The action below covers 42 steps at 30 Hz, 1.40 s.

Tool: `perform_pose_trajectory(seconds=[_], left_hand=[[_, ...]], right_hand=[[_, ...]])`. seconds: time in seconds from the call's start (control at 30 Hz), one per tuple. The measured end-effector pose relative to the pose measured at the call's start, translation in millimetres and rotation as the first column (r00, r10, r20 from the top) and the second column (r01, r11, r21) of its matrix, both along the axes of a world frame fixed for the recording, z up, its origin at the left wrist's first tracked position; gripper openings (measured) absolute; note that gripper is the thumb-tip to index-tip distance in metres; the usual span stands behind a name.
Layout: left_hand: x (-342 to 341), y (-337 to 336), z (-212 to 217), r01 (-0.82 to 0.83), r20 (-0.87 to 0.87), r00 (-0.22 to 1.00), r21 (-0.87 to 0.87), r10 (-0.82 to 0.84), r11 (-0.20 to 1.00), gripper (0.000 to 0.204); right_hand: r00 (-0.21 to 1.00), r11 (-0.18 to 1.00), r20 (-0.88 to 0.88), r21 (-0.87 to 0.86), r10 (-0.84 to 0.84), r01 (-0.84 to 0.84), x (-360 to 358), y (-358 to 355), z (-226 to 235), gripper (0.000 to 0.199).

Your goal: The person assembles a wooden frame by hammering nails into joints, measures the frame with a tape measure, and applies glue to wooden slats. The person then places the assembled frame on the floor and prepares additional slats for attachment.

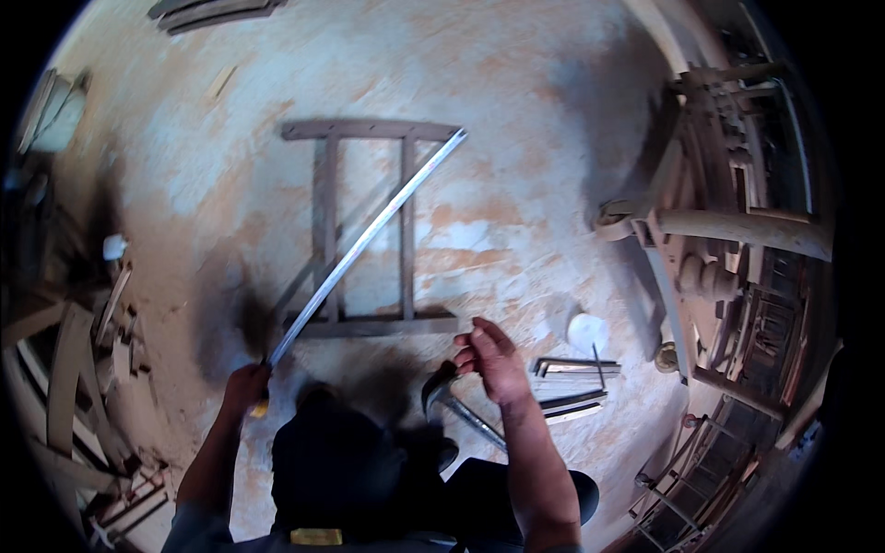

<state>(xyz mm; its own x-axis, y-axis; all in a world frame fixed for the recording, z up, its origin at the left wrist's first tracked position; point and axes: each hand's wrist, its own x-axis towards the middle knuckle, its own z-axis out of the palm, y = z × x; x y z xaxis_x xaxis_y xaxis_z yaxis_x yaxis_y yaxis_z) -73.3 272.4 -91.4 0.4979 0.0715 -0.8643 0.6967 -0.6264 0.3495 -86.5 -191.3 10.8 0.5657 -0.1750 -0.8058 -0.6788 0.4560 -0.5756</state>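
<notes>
My left hand (pixel 245 389) is closed around a tape measure, and a bit of its yellow case shows below the fingers. The silver tape blade (pixel 373 232) runs out diagonally over a dark wooden frame (pixel 407 221) lying on the floor. Its far end meets the frame's far right corner. The frame has two long rails joined by two crosspieces. My right hand (pixel 493 361) hovers just off the frame's near right corner, fingers loosely bent and apart, with nothing seen in them. Below it lies a hammer (pixel 472 422), its handle partly hidden by my right forearm.
A white cup-like container (pixel 587 332) stands at right, beside several dark wooden strips (pixel 573 401). Scrap wood (pixel 69 387) is heaped at left. Wooden furniture parts (pixel 737 230) crowd the right side. More dark boards (pixel 217 13) lie at the far left.
</notes>
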Motion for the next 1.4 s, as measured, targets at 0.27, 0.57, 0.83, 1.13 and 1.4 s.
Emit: perform_pose_trajectory(seconds=[0.27, 0.57, 0.83, 1.13, 1.4], left_hand=[[10, -14, 21, -0.085, -0.023, 0.996, -0.071, 0.084, 0.994, 0.032], [7, -13, 7, -0.131, -0.028, 0.991, -0.125, 0.128, 0.984, 0.028], [-1, 4, -3, -0.059, -0.009, 0.998, -0.065, 0.059, 0.996, 0.033], [18, -11, 17, 0.033, 0.104, 0.994, 0.097, -0.043, 0.995, 0.035], [13, -12, 12, 0.008, 0.155, 0.988, 0.098, -0.024, 0.995, 0.036]], right_hand=[[0.999, 0.999, -0.015, -0.018, -0.030, 0.030, -21, -5, -9, 0.049], [0.999, 1.000, -0.031, -0.015, -0.019, 0.019, -29, -8, -9, 0.057], [1.000, 0.999, -0.024, -0.037, -0.002, 0.001, -31, -4, -5, 0.060], [0.997, 0.999, -0.054, 0.000, -0.048, 0.048, -37, -3, -10, 0.044], [0.997, 0.999, -0.058, -0.008, -0.043, 0.042, -37, -1, -9, 0.044]])
